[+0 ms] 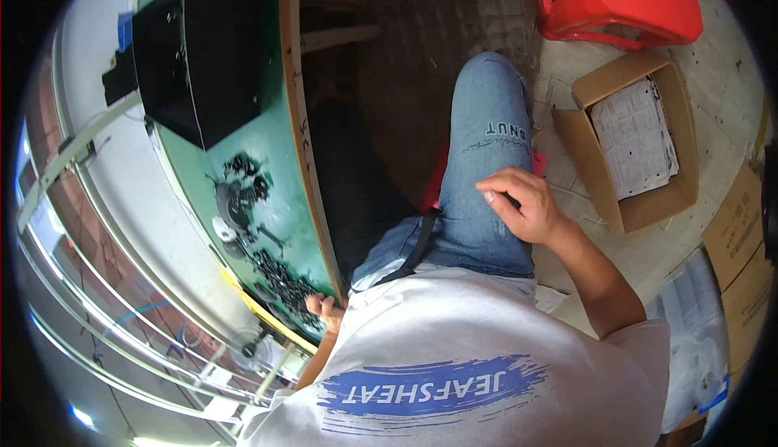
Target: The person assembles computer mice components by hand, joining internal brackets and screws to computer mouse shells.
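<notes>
My right hand [523, 206] is raised over my denim-covered thigh. Its fingers are curled together, and a small black part [511, 200] shows between thumb and fingers; its exact kind is hidden. At the table's near edge, my left hand [326, 312] has its fingers curled in beside a heap of small black parts [285, 281]. What it holds, if anything, I cannot make out. More black pieces [237, 196] lie farther along the green tabletop [279, 179].
A large black open bin [223, 58] stands on the table's far part. On the floor to the right are a cardboard box [689, 147] holding printed sheets and a red plastic stool [624, 1]. More cartons [737, 260] and a clear plastic-wrapped bundle [689, 333] are at the right edge.
</notes>
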